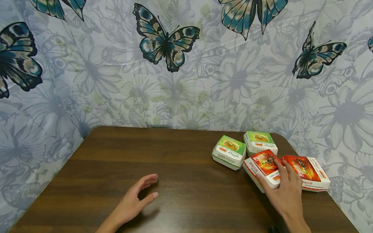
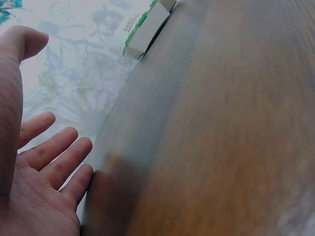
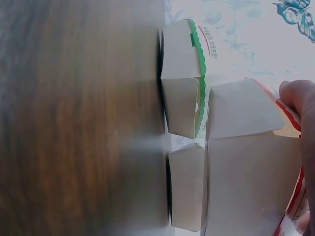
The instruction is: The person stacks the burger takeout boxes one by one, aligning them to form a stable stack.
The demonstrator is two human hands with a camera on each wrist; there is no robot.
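Note:
My right hand (image 1: pixel 285 191) grips a red-and-white burger box (image 1: pixel 269 174), thumb on its near left side and fingers over its right side. The right wrist view shows this box's plain underside (image 3: pixel 251 172) raised off the table, with my thumb (image 3: pixel 298 96) at its edge. Close against its right stands a second red burger box (image 1: pixel 310 171). Behind it are two green-and-white burger boxes, one to the left (image 1: pixel 228 153) and one farther back (image 1: pixel 260 142). My left hand (image 1: pixel 131 202) hovers over the table's front middle, fingers loosely extended, holding nothing.
All the boxes are grouped at the right end of a dark brown wooden table (image 1: pixel 163 152). Behind the table hangs a pale flowered cloth (image 1: pixel 186 97) printed with butterflies. A small black object (image 1: pixel 273 229) shows at the bottom edge beside my right wrist.

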